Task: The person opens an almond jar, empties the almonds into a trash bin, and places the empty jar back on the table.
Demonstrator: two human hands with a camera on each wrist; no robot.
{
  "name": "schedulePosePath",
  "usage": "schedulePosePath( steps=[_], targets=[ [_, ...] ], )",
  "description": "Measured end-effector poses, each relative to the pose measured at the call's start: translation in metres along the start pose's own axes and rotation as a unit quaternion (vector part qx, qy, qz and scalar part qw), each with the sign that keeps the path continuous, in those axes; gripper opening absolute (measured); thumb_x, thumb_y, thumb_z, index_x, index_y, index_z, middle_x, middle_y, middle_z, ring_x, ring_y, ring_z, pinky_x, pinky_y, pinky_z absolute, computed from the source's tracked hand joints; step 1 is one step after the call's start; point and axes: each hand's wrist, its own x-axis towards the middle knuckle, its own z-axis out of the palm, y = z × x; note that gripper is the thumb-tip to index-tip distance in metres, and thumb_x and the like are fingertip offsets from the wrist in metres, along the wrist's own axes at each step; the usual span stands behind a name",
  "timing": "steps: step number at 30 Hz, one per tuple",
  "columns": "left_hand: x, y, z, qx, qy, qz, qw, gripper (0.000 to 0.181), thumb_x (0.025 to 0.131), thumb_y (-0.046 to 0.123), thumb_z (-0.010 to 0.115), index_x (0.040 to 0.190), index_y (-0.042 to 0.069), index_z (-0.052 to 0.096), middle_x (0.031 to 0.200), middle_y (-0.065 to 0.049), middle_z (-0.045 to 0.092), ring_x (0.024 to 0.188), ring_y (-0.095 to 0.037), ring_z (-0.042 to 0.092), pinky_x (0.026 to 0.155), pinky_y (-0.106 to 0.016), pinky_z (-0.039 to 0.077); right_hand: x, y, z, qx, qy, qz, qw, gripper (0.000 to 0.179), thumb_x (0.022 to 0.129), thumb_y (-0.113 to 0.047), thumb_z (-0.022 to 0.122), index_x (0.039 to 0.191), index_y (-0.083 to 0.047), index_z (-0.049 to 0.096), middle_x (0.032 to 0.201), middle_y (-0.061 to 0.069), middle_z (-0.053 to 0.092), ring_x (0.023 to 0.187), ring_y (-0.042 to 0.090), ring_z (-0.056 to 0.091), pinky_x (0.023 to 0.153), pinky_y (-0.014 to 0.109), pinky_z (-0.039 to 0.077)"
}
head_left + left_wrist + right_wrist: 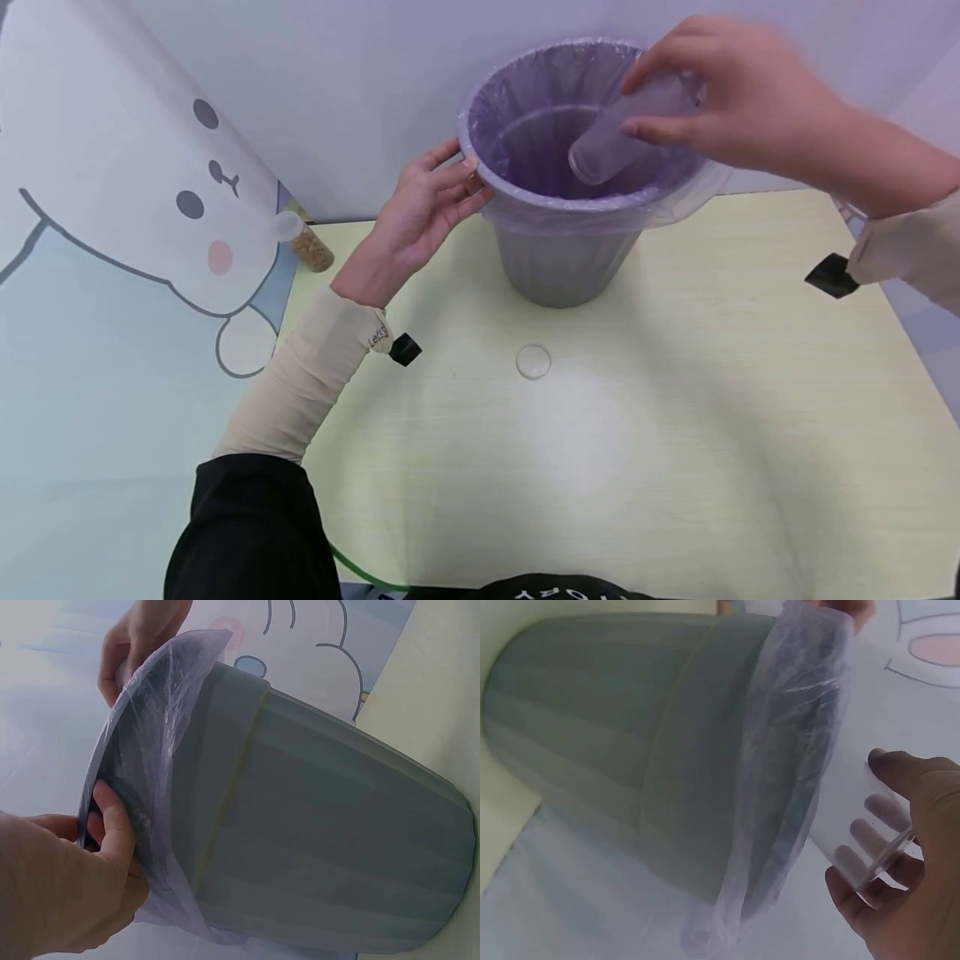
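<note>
A grey trash can [562,262] with a translucent purple bag [517,117] folded over its rim stands at the back of the table. On the left side, my left hand [423,208] grips the rim, fingers around its edge and the bag. My right hand [742,92] holds a clear cylindrical jar [618,142] between thumb and fingers, tilted with its far end down over the can's mouth. Through the jar's wall in the right wrist view [855,802], the fingers behind it show. A clear round disc, perhaps a lid [533,362], lies on the table before the can.
At the table's back left corner lies a small clear jar [303,242] with a whitish lid and brown bits inside. A wall with a cartoon drawing [150,167] borders the table [675,467] on the left. A green cord [367,575] curves along the front edge.
</note>
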Motion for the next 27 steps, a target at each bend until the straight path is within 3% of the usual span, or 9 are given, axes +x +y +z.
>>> schedulePosePath(
  steps=[2, 4, 6, 13, 16, 23, 27],
  targets=[
    [0.000, 0.000, 0.000, 0.002, -0.001, 0.000, 1.0000, 0.049, 0.105, -0.002, 0.055, 0.152, 0.002, 0.045, 0.120, -0.014, 0.058, 0.095, -0.022, 0.062, 0.085, -0.028, 0.061, -0.001, 0.003, 0.004, -0.038, 0.024, -0.088, 0.9951, 0.032, 0.087, -0.010, 0.084, 0.115, -0.001, 0.073, 0.118, 0.019, 0.069, 0.101, 0.033, 0.058, 0.091, 0.045, 0.043],
    [0.000, 0.000, 0.000, 0.002, -0.001, 0.000, 1.0000, 0.049, 0.104, -0.002, 0.055, 0.152, 0.002, 0.045, 0.121, -0.014, 0.058, 0.096, -0.022, 0.062, 0.086, -0.028, 0.061, -0.002, 0.007, 0.008, -0.064, 0.050, -0.162, 0.9834, 0.031, 0.083, -0.002, 0.084, 0.111, 0.005, 0.072, 0.114, 0.026, 0.067, 0.106, 0.047, 0.057, 0.093, 0.057, 0.043],
    [0.000, 0.000, -0.001, 0.002, -0.001, 0.001, 1.0000, 0.049, 0.105, -0.001, 0.055, 0.152, 0.002, 0.045, 0.122, -0.014, 0.058, 0.096, -0.022, 0.062, 0.086, -0.028, 0.061, -0.004, 0.011, 0.011, -0.099, 0.065, -0.197, 0.9733, 0.030, 0.082, -0.001, 0.084, 0.109, 0.006, 0.071, 0.113, 0.027, 0.067, 0.105, 0.050, 0.055, 0.091, 0.060, 0.044],
    [0.002, 0.000, 0.000, 0.001, -0.002, 0.000, 1.0000, 0.049, 0.105, -0.001, 0.055, 0.153, 0.002, 0.045, 0.121, -0.014, 0.058, 0.095, -0.021, 0.062, 0.085, -0.028, 0.062, -0.010, 0.014, 0.010, -0.206, 0.048, -0.212, 0.9541, 0.029, 0.090, -0.004, 0.077, 0.116, 0.002, 0.067, 0.124, 0.025, 0.064, 0.117, 0.050, 0.053, 0.088, 0.066, 0.046],
    [0.002, 0.000, 0.000, 0.001, -0.002, 0.000, 1.0000, 0.049, 0.105, -0.001, 0.055, 0.152, 0.002, 0.045, 0.120, -0.014, 0.058, 0.095, -0.021, 0.062, 0.084, -0.028, 0.062, -0.010, 0.016, 0.009, -0.224, 0.043, -0.214, 0.9498, 0.031, 0.091, -0.003, 0.076, 0.120, 0.002, 0.066, 0.127, 0.026, 0.063, 0.120, 0.049, 0.053, 0.092, 0.066, 0.046],
    [0.002, 0.001, -0.001, 0.001, -0.003, 0.000, 1.0000, 0.048, 0.105, -0.002, 0.055, 0.152, 0.002, 0.046, 0.121, -0.014, 0.058, 0.095, -0.022, 0.062, 0.085, -0.028, 0.062, -0.011, 0.020, 0.007, -0.260, 0.062, -0.252, 0.9301, 0.024, 0.098, -0.001, 0.066, 0.122, 0.003, 0.063, 0.129, 0.027, 0.065, 0.120, 0.048, 0.055, 0.098, 0.064, 0.048],
    [0.003, 0.001, -0.001, 0.003, -0.004, 0.001, 1.0000, 0.048, 0.105, -0.001, 0.055, 0.152, 0.001, 0.046, 0.122, -0.013, 0.057, 0.096, -0.022, 0.062, 0.085, -0.028, 0.062, -0.013, 0.018, 0.005, -0.275, 0.043, -0.246, 0.9284, 0.027, 0.098, 0.002, 0.065, 0.125, 0.002, 0.061, 0.133, 0.027, 0.062, 0.124, 0.047, 0.053, 0.104, 0.063, 0.047]
  ],
)
